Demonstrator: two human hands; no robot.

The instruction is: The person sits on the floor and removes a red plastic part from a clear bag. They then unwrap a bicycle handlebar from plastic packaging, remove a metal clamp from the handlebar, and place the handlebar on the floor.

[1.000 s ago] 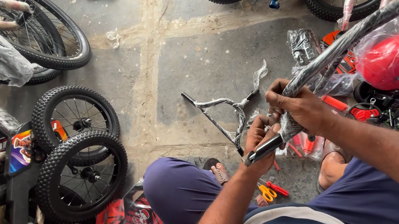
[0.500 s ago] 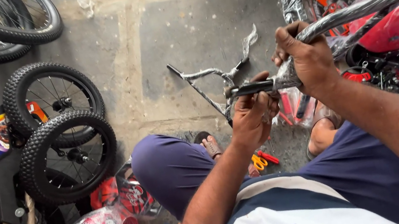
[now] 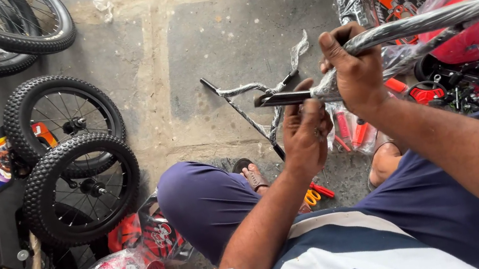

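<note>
I see bare floor (image 3: 224, 45) ahead, wheels (image 3: 80, 182) crowding left | right hand (image 3: 354, 71) clamped round wrapped frame tube (image 3: 430, 22) | left hand (image 3: 305, 133) fingers pinched together at the tube's end.

Bare concrete floor (image 3: 184, 45) ahead open; small wheels (image 3: 80, 182) block left, bagged parts (image 3: 470, 28) crowd right

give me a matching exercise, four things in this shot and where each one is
Things:
1. small wheels
2. red helmet
3. left hand
4. right hand

Places:
A. on the wrapped tube
B. at the bare tube end
C. left, on the floor
D. right, in a plastic bag

Pairs: 1-C, 2-D, 3-B, 4-A
</note>
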